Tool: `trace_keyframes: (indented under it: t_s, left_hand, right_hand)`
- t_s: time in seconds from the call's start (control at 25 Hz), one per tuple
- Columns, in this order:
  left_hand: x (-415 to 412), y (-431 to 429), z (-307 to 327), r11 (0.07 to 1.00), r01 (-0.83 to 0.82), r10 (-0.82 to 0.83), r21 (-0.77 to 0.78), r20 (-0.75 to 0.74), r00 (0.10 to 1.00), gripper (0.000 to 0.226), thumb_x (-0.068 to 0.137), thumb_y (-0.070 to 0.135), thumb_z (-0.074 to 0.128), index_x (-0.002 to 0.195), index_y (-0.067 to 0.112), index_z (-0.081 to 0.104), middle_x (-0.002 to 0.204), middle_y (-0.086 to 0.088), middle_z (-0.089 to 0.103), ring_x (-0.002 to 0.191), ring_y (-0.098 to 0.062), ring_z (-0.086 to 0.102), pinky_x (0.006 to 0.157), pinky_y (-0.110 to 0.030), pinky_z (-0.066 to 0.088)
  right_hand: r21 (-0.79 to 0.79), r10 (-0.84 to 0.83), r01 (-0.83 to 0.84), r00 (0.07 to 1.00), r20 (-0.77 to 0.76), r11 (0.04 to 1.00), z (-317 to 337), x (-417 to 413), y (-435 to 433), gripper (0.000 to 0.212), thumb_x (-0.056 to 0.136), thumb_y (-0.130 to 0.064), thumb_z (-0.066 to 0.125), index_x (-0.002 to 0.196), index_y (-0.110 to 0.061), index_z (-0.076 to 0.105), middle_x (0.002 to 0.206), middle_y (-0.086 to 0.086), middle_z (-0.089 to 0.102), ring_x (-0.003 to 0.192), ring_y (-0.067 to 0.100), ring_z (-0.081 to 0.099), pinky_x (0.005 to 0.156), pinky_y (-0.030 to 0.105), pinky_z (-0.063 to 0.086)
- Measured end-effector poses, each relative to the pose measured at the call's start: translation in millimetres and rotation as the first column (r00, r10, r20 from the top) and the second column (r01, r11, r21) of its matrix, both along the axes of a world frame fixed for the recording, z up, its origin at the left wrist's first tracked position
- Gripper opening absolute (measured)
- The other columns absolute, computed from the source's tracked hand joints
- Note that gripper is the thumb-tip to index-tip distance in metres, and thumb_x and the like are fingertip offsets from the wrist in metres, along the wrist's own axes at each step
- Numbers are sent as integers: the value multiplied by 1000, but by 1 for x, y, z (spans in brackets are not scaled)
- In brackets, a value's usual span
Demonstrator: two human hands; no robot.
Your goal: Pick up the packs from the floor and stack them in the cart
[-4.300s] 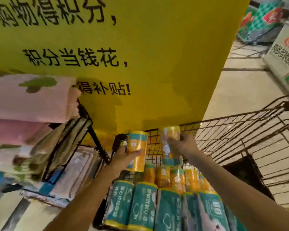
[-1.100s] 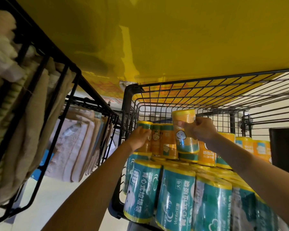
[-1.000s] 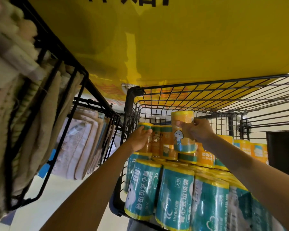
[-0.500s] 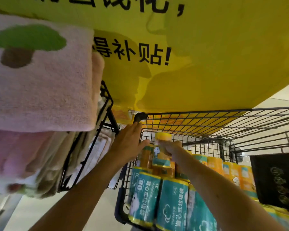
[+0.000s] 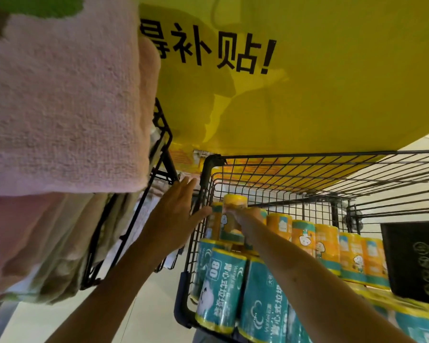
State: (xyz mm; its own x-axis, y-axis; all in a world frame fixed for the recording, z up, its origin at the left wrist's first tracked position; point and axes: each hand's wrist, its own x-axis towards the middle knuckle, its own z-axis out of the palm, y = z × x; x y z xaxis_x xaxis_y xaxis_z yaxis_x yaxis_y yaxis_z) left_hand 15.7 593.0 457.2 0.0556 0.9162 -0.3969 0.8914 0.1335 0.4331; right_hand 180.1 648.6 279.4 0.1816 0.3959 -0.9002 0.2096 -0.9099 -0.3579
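Yellow sign [image 5: 307, 82]: large black characters "补贴!" are legible; the character to their left is partly cut off.
Nearest teal pack [image 5: 218, 288]: white "80", upside down.
Second teal pack [image 5: 263, 308]: vertical white "背心式垃圾", small tag "大号"; the Latin brand word is too blurred to read.
Raised orange pack [image 5: 234, 219] and orange packs [image 5: 327, 246]: lettering unreadable.
Black box [image 5: 414, 261]: round marks, unreadable.

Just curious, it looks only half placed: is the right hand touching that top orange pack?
Touching. The head view shows the right hand with fingers curled round the orange pack.
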Motion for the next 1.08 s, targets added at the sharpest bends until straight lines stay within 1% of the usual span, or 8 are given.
trace_keyframes:
  t_s: [0.08, 0.24, 0.4, 0.56, 0.76, 0.84, 0.96, 1.08]
  left_hand:
    - [-5, -3, -6, 999, -39, 40, -18, 37, 999, 76, 91, 57, 34, 152, 21, 7, 160, 2, 4, 147, -14, 4, 118, -36, 14]
    - [-5, -4, -10, 996, -87, 88, -16, 138, 987, 73, 94, 51, 40, 152, 22, 7, 160, 3, 7, 147, -14, 9, 118, -36, 17]
    - [-6, -3, -14, 995, -99, 102, -26, 137, 985, 73, 93, 52, 39, 152, 24, 8, 160, 3, 10, 146, -14, 12, 118, -38, 19]
    - [-5, -4, -17, 995, -92, 96, -40, 107, 990, 74, 92, 53, 39, 152, 25, 7, 160, 3, 10, 146, -16, 12, 117, -41, 20]
    - [1, 3, -14, 999, -48, 47, 4, 69, 996, 80, 89, 64, 33, 152, 21, 8, 160, 0, 11, 146, -16, 11, 118, -40, 18]
    - [8, 5, -10, 999, -23, 22, 27, 55, 998, 81, 90, 65, 34, 152, 19, 11, 159, -3, 14, 146, -19, 14, 117, -40, 20]
    - [22, 10, -4, 999, -27, 27, 37, -2, 1000, 76, 94, 52, 44, 153, 17, 11, 159, -4, 15, 145, -22, 17, 115, -39, 21]
    - [42, 9, 12, 999, 14, -12, 32, -69, 998, 74, 95, 49, 43, 153, 17, 9, 160, -4, 12, 145, -22, 16, 115, -36, 20]
  right_hand:
    - [-11, 50, -50, 998, 48, 999, -14, -3, 2, 60, 63, -48, 81, 105, -14, 56, 81, 3, 61, 66, 18, 59, 53, 23, 39]
    - [-8, 75, -74, 990, 121, 997, -12, -6, 2, 62, 68, -52, 78, 109, -13, 55, 78, 0, 55, 70, 17, 56, 52, 23, 35]
    - [69, 45, -63, 972, 229, 996, 0, 2, -5, 68, 59, -49, 84, 108, -12, 54, 98, 4, 63, 92, 24, 63, 79, 36, 54]
    - [101, 241, -308, 878, 414, 946, 16, 12, -12, 39, 76, -33, 77, 102, -11, 57, 89, 2, 58, 85, 18, 59, 70, 28, 49]
    - [137, 304, -353, 908, 289, 925, 30, 31, -8, 38, 75, -33, 78, 103, -11, 64, 96, 3, 66, 79, 16, 59, 69, 28, 51]
    - [219, 323, -365, 924, 206, 905, 37, 40, -5, 46, 77, -35, 76, 115, -13, 62, 110, 4, 66, 86, 16, 60, 75, 29, 52]
    - [361, 372, -391, 920, 124, 846, 59, 52, -4, 62, 80, -34, 74, 133, -13, 51, 127, 9, 58, 93, 18, 60, 79, 29, 51]
    - [453, 450, -500, 865, 222, 738, 91, 70, -4, 64, 85, -38, 68, 138, -10, 46, 137, 10, 51, 116, 25, 54, 95, 34, 44]
